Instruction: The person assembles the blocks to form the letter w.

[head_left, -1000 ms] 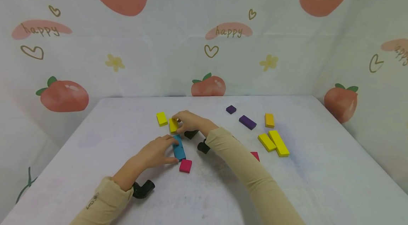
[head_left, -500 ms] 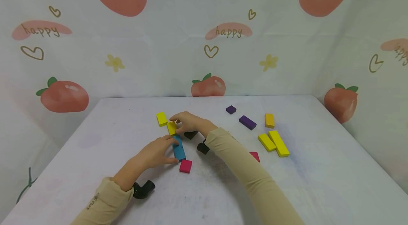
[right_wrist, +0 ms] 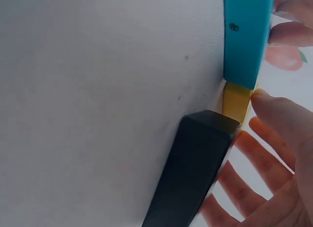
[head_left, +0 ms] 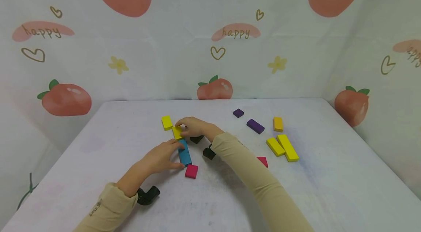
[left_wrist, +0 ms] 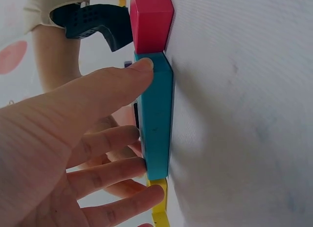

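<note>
A blue block [head_left: 185,154] lies lengthwise on the white table, in line with a red block [head_left: 191,171] at its near end and a yellow block [head_left: 177,132] at its far end. My left hand [head_left: 162,156] rests against the blue block, thumb near the red end and fingers extended along it toward the far end. With thumb and index finger my right hand [head_left: 194,127] pinches the yellow block, whose end meets the blue one [right_wrist: 248,41]. Another yellow block [head_left: 166,122] touches its far left corner. A black block [right_wrist: 193,163] lies under my right hand.
To the right lie two purple blocks [head_left: 255,126], an orange block [head_left: 277,124] and two yellow blocks [head_left: 287,148] side by side. My right sleeve [head_left: 256,181] partly covers a red piece [head_left: 263,161]. A patterned cloth [head_left: 184,60] hangs behind the table.
My right hand has shifted the yellow block slightly left and nearer, up against the blue block's end and the other yellow block's corner. The left hand stays put.
</note>
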`<state>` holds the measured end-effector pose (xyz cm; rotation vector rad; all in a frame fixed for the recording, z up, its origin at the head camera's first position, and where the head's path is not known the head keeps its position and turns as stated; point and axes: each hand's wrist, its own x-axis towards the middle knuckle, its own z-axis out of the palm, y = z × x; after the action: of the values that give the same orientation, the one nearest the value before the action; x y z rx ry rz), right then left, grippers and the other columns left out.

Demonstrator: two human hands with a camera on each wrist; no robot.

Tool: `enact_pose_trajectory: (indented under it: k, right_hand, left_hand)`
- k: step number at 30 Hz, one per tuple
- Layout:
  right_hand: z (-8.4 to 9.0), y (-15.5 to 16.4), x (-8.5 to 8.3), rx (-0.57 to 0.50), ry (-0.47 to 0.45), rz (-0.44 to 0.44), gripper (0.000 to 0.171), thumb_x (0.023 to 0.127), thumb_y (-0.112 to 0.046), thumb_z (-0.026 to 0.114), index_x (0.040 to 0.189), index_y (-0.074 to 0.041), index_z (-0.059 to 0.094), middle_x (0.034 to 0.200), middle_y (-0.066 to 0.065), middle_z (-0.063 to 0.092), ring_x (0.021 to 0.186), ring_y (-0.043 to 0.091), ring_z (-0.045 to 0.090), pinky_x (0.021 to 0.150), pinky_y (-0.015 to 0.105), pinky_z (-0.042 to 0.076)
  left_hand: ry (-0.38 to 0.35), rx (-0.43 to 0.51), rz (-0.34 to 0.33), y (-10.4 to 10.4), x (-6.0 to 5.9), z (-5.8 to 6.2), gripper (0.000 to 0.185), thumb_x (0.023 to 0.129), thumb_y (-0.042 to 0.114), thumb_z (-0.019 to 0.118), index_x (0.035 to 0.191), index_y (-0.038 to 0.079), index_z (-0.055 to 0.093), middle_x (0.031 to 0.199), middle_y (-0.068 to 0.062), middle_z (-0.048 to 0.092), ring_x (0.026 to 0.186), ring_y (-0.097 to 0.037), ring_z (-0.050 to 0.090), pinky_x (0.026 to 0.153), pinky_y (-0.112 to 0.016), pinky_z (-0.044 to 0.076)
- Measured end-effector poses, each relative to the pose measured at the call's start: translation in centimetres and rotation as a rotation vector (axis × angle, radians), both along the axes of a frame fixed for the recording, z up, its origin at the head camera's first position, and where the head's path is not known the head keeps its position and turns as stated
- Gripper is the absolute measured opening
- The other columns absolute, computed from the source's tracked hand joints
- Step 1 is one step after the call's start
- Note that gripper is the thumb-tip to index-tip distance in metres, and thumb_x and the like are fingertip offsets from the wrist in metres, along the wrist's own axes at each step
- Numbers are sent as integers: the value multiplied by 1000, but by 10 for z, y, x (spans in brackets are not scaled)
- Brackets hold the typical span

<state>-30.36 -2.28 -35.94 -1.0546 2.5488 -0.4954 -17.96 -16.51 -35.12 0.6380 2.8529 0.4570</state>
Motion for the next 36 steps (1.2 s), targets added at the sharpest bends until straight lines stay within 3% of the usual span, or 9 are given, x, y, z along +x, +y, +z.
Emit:
enact_pose_trajectory:
  k: [12, 22, 32, 36]
  right_hand:
    - [2, 1, 3, 10, 2, 18, 44, 93, -21, 58, 134, -11, 49, 138, 4, 50, 115, 19, 52, 105, 29, 42]
    - [4, 9, 6, -25, 18, -12, 46, 93, -21, 57, 137, -12, 46, 141, 7, 46, 123, 21, 49, 108, 33, 40]
    - [26, 41, 23, -101, 84, 8, 33, 93, -16, 57, 124, -3, 56, 119, 12, 62, 103, 23, 62, 95, 31, 51]
    - [27, 54, 37, -108, 75, -6, 30, 91, -16, 59, 119, -3, 60, 110, 10, 65, 96, 20, 61, 90, 29, 52]
  left_hand:
    - [-8, 5, 24, 0, 0, -2, 50, 75, 32, 77, 116, 9, 59, 132, -16, 51, 114, -33, 54, 96, -50, 48]
    - [-5, -5, 30, 1, -1, -3, 49, 75, 32, 77, 114, 9, 59, 130, -15, 52, 112, -32, 54, 96, -49, 48]
    - [15, 3, 11, -3, -3, 2, 48, 78, 37, 73, 114, 9, 60, 122, -13, 56, 107, -29, 54, 95, -48, 49]
    - [36, -16, 8, -6, -7, 1, 59, 80, 42, 70, 124, 6, 56, 128, -16, 54, 114, -34, 53, 98, -50, 46]
